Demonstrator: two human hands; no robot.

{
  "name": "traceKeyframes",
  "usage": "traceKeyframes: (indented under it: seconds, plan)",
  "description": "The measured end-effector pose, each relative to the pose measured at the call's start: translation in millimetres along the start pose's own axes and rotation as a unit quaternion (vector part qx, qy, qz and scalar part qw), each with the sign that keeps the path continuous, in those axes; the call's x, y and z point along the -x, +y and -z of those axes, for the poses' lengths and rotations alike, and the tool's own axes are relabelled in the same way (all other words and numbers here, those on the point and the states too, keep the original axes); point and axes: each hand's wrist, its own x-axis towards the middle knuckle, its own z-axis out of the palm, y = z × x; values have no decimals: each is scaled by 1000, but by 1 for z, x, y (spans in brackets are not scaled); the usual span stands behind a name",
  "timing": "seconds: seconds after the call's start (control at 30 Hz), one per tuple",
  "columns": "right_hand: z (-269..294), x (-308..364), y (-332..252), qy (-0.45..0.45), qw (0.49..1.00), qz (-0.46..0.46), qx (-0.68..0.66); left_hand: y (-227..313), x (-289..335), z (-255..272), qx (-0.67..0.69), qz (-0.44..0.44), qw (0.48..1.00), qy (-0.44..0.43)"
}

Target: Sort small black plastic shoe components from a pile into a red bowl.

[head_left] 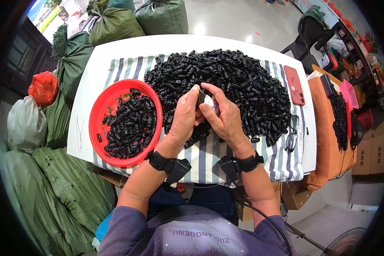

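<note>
White surface (89, 81): striped cloth (209, 155), black parts heap (226, 81), red bowl (99, 111) left.
Room: green sacks (72, 183) left.
Grip: left hand (184, 117) and right hand (226, 119) pinch one black part (202, 96).

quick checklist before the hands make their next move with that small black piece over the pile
1. Black piece pinched between both hands: ok.
2. Left hand and right hand meet above the black parts pile: ok.
3. Red bowl beside the left hand, room left inside: ok.
4. Piece fully fitted together: cannot tell, fingers cover it.
5. Red phone and glasses lie apart from the hands: ok.
</note>
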Motion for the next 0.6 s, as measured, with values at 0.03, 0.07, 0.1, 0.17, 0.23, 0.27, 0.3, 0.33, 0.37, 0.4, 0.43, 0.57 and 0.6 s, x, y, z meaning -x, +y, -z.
traceKeyframes:
  seconds: [0.03, 0.07, 0.1, 0.17, 0.23, 0.27, 0.3, 0.33, 0.37, 0.4, 0.43, 0.57, 0.6]
  plan:
    - [0, 0, 0, 8, 1000, 10, 4, -1, 0, 1, -13, -6, 1000, -1]
    - [1, 0, -1, 8, 1000, 10, 4, -2, -1, 2, -25, -13, 1000, -2]
    - [3, 0, -3, -6, 1000, -1, 8, -3, -1, 3, -25, -13, 1000, -2]
    - [3, 0, -5, -19, 1000, -13, 13, -4, -2, 5, -31, -17, 999, -8]
    - [2, 0, -3, 0, 1000, 6, 6, -5, -3, 5, -32, -21, 999, -14]
    - [1, 0, -2, 0, 1000, 6, 6, -5, -3, 5, -33, -25, 999, -20]
    - [0, 0, 0, 1, 1000, 0, -6, -5, -2, 5, -33, -25, 999, -20]
    - [0, 0, 1, 1, 1000, -7, -17, -4, -1, 3, -26, -28, 999, -24]
    - [0, 0, 0, 1, 1000, -7, -17, -4, -1, 3, -19, -32, 999, -27]
    - [0, -1, -1, 1, 1000, -9, -18, -4, -1, 3, -19, -32, 999, -28]
    - [0, -1, -1, 0, 1000, -11, -19, -5, -2, 5, -17, -26, 999, -25]
    - [-2, 1, -1, -8, 1000, -14, -17, -3, -1, 4, -26, -18, 999, -5]
    - [0, 1, -2, -14, 1000, -20, -12, -3, -1, 3, -26, -18, 999, -5]
